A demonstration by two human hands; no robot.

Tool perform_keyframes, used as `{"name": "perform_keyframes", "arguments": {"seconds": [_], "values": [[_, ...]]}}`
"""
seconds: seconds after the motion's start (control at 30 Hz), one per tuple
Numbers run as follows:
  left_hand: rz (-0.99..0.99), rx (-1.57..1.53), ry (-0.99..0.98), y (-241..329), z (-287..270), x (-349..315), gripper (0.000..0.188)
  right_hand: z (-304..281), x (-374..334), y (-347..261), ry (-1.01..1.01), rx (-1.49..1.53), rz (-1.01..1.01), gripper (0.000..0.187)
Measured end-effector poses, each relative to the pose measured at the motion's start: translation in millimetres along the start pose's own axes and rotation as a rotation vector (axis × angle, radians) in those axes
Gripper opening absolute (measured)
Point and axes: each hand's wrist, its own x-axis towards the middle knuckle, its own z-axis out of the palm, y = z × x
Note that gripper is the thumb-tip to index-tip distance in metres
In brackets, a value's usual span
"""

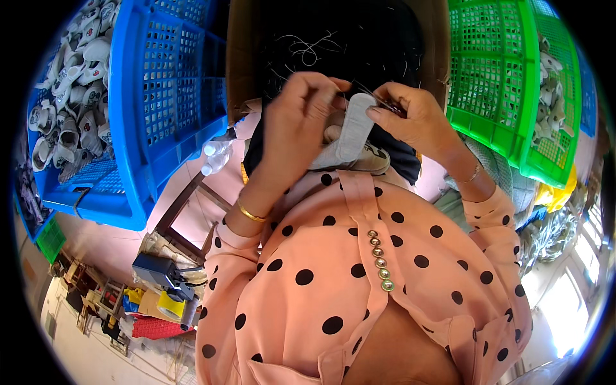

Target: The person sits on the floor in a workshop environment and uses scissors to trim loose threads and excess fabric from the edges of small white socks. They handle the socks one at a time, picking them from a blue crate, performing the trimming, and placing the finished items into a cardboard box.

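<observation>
At twelve o'clock, the left hand [296, 122] grips a small grey shoe [351, 131] over the lap; the right hand [414, 115] pinches a thin tool [378, 98] at the shoe's top. Blue crate [173, 96] at ten o'clock, green crate [507, 83] at two.

1. You wear a peach blouse with black polka dots [359, 282].
2. You hold a pale grey fabric shoe sole [354, 128].
3. A blue plastic lattice crate [160, 96] sits left, a green plastic lattice crate [500, 77] right.

The small grey fabric shoe sole [354, 131] looks matt and soft. The blue latticed plastic crate [170, 96] and green latticed plastic crate [494, 83] shine glossy; the brown cardboard box [242, 58] is dull.
</observation>
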Motion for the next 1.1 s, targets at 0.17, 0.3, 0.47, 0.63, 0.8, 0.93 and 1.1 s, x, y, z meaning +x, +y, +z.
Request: {"name": "perform_keyframes", "arguments": {"seconds": [0.17,0.3,0.47,0.63,0.8,0.93,1.1], "values": [[0.55,1.187,0.247,1,-44,25,0.038,6,-1,11,-0.012,0.163,0.041,0.016],[-0.048,0.384,-0.168,11,-13,1,0.033,9,-4,14,-0.039,0.301,-0.009,0.019],[-0.273,0.013,-0.263,1,1,-3,0.019,-8,-12,12,0.283,-0.379,-0.407,0.03],[-0.37,-0.189,-0.246,0,-3,-4,0.015,-24,-19,0,0.434,-1.082,-0.648,0.041],[-0.393,-0.157,-0.241,3,-3,-4,0.014,-27,-15,-9,0.447,-1.315,-0.747,0.041],[-0.392,-0.154,-0.232,4,-3,-4,0.015,-28,-15,-13,0.416,-1.384,-0.737,0.04],[-0.395,-0.157,-0.228,0,-2,-3,0.016,-29,-14,-14,0.402,-1.389,-0.751,0.039]]}}
